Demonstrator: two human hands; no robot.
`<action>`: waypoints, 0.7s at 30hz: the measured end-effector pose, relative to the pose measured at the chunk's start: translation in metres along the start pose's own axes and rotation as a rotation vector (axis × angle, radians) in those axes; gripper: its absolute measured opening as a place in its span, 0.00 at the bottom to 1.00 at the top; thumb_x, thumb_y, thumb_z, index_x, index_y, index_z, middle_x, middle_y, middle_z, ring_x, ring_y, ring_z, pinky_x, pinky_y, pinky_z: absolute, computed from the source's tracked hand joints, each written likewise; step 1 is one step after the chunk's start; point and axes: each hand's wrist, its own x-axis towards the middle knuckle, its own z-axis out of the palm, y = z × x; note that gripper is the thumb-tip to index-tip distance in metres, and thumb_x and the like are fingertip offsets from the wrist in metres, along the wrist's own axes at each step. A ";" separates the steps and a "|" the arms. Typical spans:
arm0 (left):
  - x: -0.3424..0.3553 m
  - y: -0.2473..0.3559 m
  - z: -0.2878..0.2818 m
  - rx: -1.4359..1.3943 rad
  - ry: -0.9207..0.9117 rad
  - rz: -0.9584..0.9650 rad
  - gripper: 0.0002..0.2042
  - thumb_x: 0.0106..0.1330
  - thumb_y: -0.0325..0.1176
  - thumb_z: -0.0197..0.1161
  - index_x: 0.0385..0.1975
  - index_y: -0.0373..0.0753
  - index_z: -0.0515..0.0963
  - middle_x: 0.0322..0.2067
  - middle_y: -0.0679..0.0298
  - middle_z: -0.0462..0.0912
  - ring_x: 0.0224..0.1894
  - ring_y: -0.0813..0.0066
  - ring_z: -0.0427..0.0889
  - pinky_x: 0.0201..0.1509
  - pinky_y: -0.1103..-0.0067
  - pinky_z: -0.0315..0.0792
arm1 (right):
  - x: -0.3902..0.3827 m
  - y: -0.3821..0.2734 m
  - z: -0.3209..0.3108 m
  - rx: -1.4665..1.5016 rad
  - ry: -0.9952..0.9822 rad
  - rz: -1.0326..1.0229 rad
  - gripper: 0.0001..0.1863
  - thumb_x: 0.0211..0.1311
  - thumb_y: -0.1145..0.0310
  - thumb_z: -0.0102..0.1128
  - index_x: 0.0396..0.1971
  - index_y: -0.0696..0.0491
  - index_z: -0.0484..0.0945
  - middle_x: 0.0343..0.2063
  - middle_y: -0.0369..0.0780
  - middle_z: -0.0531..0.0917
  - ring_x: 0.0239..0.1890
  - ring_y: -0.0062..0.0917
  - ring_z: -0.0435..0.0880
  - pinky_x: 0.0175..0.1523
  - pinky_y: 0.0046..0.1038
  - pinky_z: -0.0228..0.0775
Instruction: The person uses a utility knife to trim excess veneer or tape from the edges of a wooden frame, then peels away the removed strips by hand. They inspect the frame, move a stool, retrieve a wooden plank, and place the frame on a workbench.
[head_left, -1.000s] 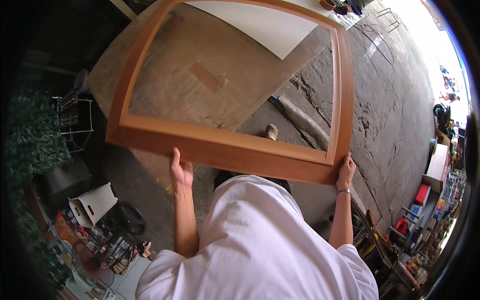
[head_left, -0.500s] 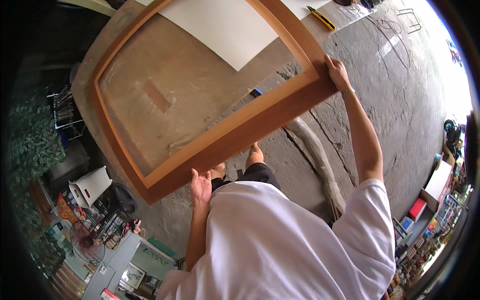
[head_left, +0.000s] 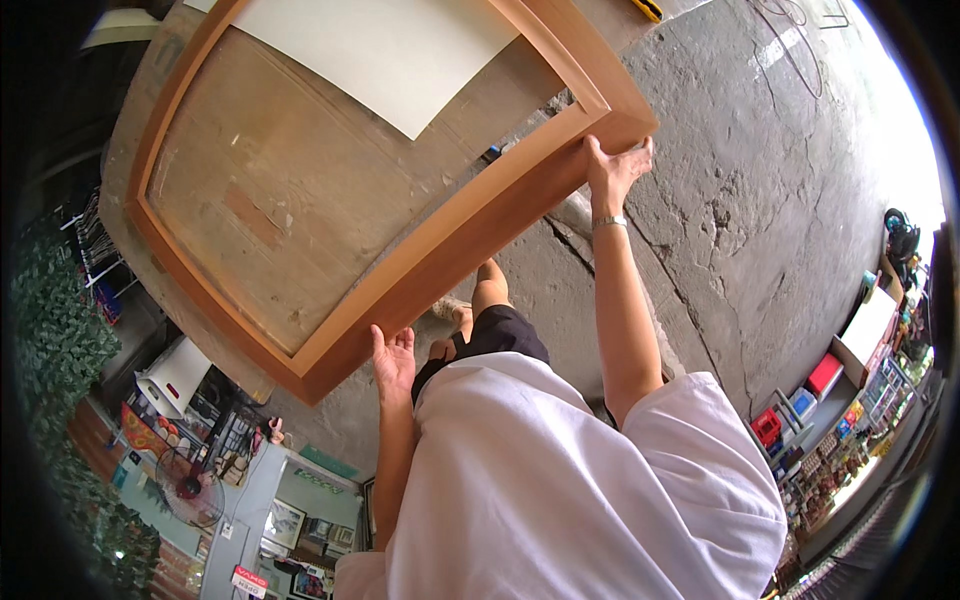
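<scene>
A large brown wooden picture frame (head_left: 455,255) is tilted over a worn wooden tabletop (head_left: 330,165), which shows through its opening. My right hand (head_left: 617,178) grips the long near side close to the right corner, with the thumb on the side face and the other fingers partly hidden below. Near the left corner, my left hand (head_left: 394,366) is palm up with thumb and fingers apart, at the lower edge of the same side. Whether it bears any weight I cannot tell. A white sheet (head_left: 390,60) lies on the tabletop, partly covered by the frame.
A yellow-and-black utility knife (head_left: 648,10) lies at the table's far right edge. Cracked concrete floor (head_left: 700,200) spreads to the right. A fan (head_left: 190,487) and a white plastic holder (head_left: 175,380) stand at lower left. Shelves of small goods (head_left: 825,440) line the right.
My right hand has moved left, from the frame's right end round to its near side. The whole view has shifted, and the frame appears further left. My left hand stays by the near edge.
</scene>
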 end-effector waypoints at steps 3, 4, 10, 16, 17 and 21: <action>-0.007 0.007 -0.017 0.098 0.064 -0.047 0.27 0.73 0.56 0.58 0.59 0.40 0.72 0.57 0.62 0.76 0.59 0.68 0.74 0.64 0.70 0.68 | 0.020 -0.006 0.003 0.007 0.043 0.083 0.64 0.41 0.52 0.78 0.70 0.68 0.47 0.64 0.58 0.60 0.69 0.52 0.55 0.75 0.47 0.50; -0.010 0.010 -0.023 0.122 0.072 -0.049 0.29 0.73 0.58 0.56 0.61 0.40 0.70 0.58 0.62 0.75 0.61 0.67 0.73 0.65 0.69 0.67 | 0.027 -0.007 0.003 -0.009 0.047 0.076 0.64 0.41 0.52 0.79 0.70 0.68 0.47 0.64 0.59 0.60 0.69 0.52 0.55 0.75 0.48 0.50; -0.037 0.020 -0.059 0.295 0.197 -0.015 0.36 0.74 0.62 0.51 0.70 0.40 0.59 0.63 0.61 0.71 0.65 0.66 0.71 0.66 0.69 0.66 | 0.062 0.004 0.001 -0.011 0.050 0.130 0.67 0.39 0.49 0.80 0.70 0.69 0.46 0.63 0.63 0.59 0.68 0.56 0.55 0.74 0.49 0.51; -0.059 0.028 -0.106 0.310 0.293 -0.008 0.38 0.74 0.63 0.50 0.72 0.40 0.56 0.65 0.60 0.70 0.65 0.64 0.72 0.67 0.68 0.66 | 0.072 0.015 0.004 -0.028 0.006 0.146 0.71 0.37 0.48 0.84 0.70 0.70 0.44 0.63 0.64 0.59 0.69 0.56 0.55 0.74 0.49 0.52; -0.065 0.030 -0.116 0.306 0.314 -0.001 0.38 0.74 0.64 0.49 0.72 0.40 0.56 0.65 0.59 0.70 0.65 0.64 0.72 0.67 0.67 0.66 | 0.069 0.014 0.004 -0.021 -0.002 0.164 0.72 0.36 0.47 0.84 0.70 0.70 0.43 0.64 0.65 0.58 0.69 0.57 0.54 0.74 0.49 0.52; -0.080 0.047 -0.161 0.273 0.305 0.044 0.38 0.74 0.64 0.49 0.72 0.39 0.56 0.65 0.58 0.70 0.65 0.63 0.72 0.68 0.66 0.65 | 0.033 0.002 0.008 -0.036 -0.061 0.186 0.75 0.34 0.45 0.84 0.71 0.71 0.40 0.68 0.66 0.52 0.73 0.58 0.48 0.77 0.50 0.47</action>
